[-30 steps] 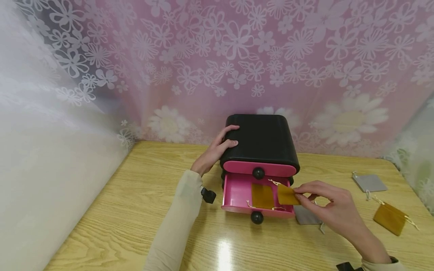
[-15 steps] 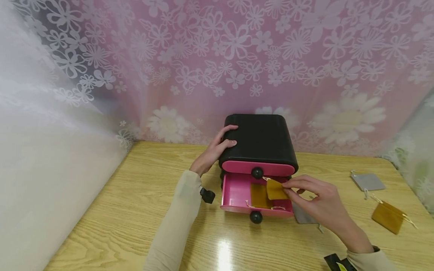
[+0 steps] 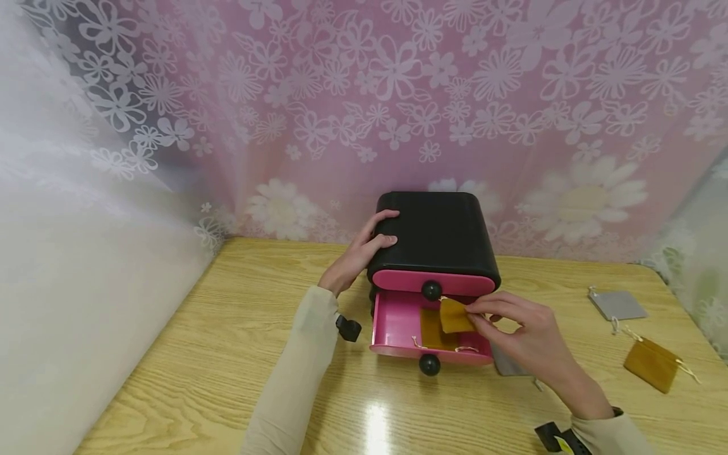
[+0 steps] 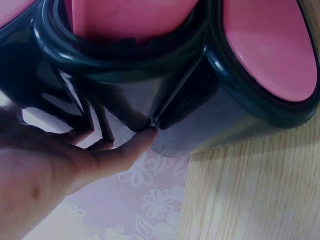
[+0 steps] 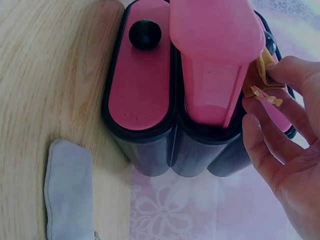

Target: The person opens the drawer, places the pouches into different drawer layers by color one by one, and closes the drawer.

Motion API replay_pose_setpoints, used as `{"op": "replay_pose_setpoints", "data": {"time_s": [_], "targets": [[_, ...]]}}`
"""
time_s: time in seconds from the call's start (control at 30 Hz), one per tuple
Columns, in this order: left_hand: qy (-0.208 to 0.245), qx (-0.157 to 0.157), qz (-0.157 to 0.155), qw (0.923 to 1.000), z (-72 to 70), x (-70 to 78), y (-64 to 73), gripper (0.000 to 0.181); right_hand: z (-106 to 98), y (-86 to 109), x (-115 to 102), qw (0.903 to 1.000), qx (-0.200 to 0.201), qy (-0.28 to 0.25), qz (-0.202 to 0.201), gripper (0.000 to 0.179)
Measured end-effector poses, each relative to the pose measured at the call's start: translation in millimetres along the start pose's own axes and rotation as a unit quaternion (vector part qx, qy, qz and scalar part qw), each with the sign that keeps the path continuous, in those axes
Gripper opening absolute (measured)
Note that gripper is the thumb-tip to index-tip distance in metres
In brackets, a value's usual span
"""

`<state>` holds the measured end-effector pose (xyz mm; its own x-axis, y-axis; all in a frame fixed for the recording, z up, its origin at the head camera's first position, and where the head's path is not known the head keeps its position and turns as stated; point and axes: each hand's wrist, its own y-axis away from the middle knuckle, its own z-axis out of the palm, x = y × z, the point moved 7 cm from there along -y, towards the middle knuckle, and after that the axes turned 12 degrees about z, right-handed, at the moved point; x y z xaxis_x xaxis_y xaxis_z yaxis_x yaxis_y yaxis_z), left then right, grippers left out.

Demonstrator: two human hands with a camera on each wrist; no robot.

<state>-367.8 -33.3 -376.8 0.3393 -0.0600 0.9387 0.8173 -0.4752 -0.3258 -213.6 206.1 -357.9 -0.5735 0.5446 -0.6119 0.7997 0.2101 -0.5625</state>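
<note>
A black drawer unit [image 3: 438, 234] with pink fronts and round black knobs stands on the table, its middle drawer [image 3: 394, 322] pulled out. My left hand [image 3: 354, 259] rests against the unit's upper left side, thumb and fingers laid on it; the left wrist view shows the fingers touching the curved black casing [image 4: 125, 95]. With thumb and fingertips, my right hand [image 3: 526, 328] pinches a mustard drawstring pouch [image 3: 455, 317] over the right part of the drawer. Another mustard pouch [image 3: 433, 332] lies flat inside the drawer, partly covered by the held one.
On the table right of the unit lie a grey pouch [image 3: 618, 305] and a mustard pouch [image 3: 651, 364]. One more grey pouch [image 3: 508, 363] lies beside the drawer, partly hidden by my right hand. A floral curtain [image 3: 341, 126] hangs behind the table.
My right hand has carried the held mustard pouch leftward, from the drawer's right edge to over the drawer and the pouch lying in it. My left hand stays on the unit.
</note>
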Motion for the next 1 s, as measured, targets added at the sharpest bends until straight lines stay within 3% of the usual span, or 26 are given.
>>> {"op": "replay_pose_setpoints", "data": {"time_s": [1.0], "targets": [[0.002,-0.001,-0.007,1.0000,-0.2,0.9,1.0,0.047,14,-5.0,-7,0.9994,0.007,0.000,-0.033,0.042]]}}
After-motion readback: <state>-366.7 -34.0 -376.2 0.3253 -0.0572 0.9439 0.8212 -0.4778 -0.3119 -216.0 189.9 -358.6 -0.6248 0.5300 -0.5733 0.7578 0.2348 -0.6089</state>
